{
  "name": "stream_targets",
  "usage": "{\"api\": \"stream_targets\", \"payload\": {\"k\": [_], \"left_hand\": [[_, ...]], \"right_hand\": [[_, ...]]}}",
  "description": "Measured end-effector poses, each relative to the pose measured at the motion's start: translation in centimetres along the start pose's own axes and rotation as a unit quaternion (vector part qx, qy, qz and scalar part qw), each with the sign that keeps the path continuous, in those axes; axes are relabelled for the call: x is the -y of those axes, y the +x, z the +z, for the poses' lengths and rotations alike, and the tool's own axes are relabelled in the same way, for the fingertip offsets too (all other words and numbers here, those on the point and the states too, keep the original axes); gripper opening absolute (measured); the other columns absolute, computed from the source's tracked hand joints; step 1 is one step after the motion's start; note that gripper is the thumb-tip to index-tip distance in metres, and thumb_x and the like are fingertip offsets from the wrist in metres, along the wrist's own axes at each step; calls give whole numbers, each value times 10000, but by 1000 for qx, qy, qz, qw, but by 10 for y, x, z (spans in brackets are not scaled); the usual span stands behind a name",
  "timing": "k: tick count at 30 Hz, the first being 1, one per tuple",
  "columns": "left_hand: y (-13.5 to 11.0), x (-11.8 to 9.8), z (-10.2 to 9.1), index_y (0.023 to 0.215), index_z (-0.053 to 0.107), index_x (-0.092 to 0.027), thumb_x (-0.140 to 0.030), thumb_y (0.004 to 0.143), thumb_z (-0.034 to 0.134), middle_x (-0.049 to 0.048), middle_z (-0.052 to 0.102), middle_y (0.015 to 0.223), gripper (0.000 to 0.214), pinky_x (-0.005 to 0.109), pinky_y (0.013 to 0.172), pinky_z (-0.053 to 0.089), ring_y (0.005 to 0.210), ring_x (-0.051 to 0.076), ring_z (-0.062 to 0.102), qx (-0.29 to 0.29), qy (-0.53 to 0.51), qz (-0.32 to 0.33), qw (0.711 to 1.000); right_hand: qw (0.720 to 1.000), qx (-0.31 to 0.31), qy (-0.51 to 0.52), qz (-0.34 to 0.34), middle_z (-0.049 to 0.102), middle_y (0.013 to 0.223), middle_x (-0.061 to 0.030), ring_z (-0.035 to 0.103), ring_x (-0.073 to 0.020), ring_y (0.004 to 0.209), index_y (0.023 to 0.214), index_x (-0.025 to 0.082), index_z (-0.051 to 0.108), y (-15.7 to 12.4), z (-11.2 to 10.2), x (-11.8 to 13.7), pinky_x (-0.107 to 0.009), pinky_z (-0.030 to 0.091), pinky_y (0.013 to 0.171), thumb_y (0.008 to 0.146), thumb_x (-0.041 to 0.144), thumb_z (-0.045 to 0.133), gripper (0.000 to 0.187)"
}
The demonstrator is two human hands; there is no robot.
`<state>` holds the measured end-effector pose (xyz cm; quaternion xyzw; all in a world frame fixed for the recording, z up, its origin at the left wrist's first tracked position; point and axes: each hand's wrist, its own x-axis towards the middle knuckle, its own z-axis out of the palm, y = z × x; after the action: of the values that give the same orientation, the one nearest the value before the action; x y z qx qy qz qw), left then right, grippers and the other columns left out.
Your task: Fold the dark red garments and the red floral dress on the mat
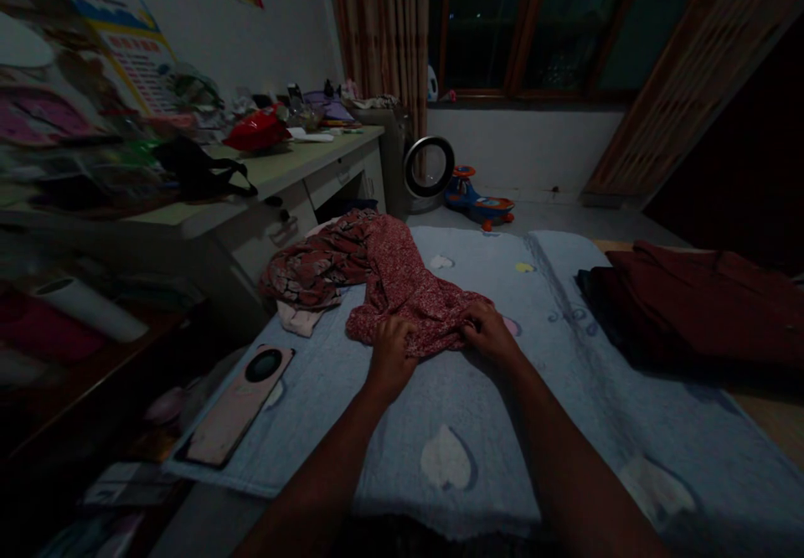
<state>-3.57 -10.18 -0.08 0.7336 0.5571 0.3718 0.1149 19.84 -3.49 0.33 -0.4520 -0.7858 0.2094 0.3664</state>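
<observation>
A red patterned garment [402,286] lies crumpled on a pale blue blanket [477,407]. My left hand [390,348] grips its near edge on the left, fingers curled into the cloth. On the right side of that same edge my right hand [488,329] is closed on the fabric. Both forearms reach in from the bottom of the view. A second, darker patterned cloth [311,269] lies bunched just beyond the garment on the left, over a pale pink piece [298,319].
A phone [239,407] lies face down at the blanket's left edge. Folded dark red clothes [697,307] sit on the right. A cluttered desk [295,164] stands at the left, with a round fan [428,168] and a toy ride-on car [477,198] on the floor beyond.
</observation>
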Motion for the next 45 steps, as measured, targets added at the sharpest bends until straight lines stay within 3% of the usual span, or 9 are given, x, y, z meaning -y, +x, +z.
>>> {"api": "stream_targets", "payload": {"k": [5,12,18,22,27,31,34,37,45], "left_hand": [[-8,-12,2,1046,567,-221,-259,695,732,55,536,1114,390,415,948,439,1090,268,487,104,-16,10,994],[8,-25,-18,813,561,-222,-114,785,538,55,602,942,114,385,930,419,978,239,559,-74,91,-9,993],[30,-31,-52,988,563,-230,-191,808,550,37,662,859,184,333,749,432,833,250,641,-128,137,-161,969],[28,-24,-55,1173,562,-233,-166,839,509,74,696,940,345,335,727,443,839,257,665,-48,160,-203,965],[11,-23,-43,1140,650,-215,-141,822,543,124,659,1173,344,383,921,467,1079,263,618,139,36,-69,987],[7,-28,-46,1195,637,-220,-310,885,570,91,690,1103,329,330,836,521,957,219,659,295,-157,5,943],[14,-15,-52,1232,624,-238,-281,893,546,91,662,1202,350,360,932,501,1084,228,627,219,-106,10,970],[22,10,-53,1270,613,-275,-147,786,599,98,537,1416,500,492,1083,382,1320,294,471,145,74,-6,987],[24,31,-43,996,680,-213,-145,842,539,108,673,1117,220,370,948,459,1103,256,598,200,153,6,968]], "right_hand": [[983,-119,-138,34,637,1005,-85,553,-255,980,961,219,726,-3,2,-1,-410,427,922,827,283,566,219],[994,-66,-89,21,710,1115,-48,636,-226,1007,1152,246,656,-8,10,8,-344,482,896,878,233,496,317],[995,5,-99,-25,647,1252,-97,597,-261,1114,1239,217,606,-7,23,31,-360,484,907,773,240,626,467],[997,48,-67,-10,675,1187,-76,609,-236,1078,1174,210,640,-5,20,35,-342,475,914,739,135,562,448],[998,34,28,41,715,1122,-53,645,-224,1027,1100,211,689,-6,-10,20,-349,484,920,712,91,501,448],[987,-71,64,132,718,1053,-68,662,-239,953,1012,209,697,-17,-39,1,-371,516,852,778,214,500,306],[960,-141,-58,234,703,1011,-107,656,-265,926,1002,181,679,-31,-57,-15,-390,510,818,769,304,553,292],[950,-96,-122,271,707,972,-110,661,-260,887,1043,176,660,-47,-69,-22,-360,499,767,735,332,638,346],[965,-23,8,262,712,1114,-104,692,-263,942,1325,239,516,-63,-46,20,-384,517,804,888,493,544,506]]}}
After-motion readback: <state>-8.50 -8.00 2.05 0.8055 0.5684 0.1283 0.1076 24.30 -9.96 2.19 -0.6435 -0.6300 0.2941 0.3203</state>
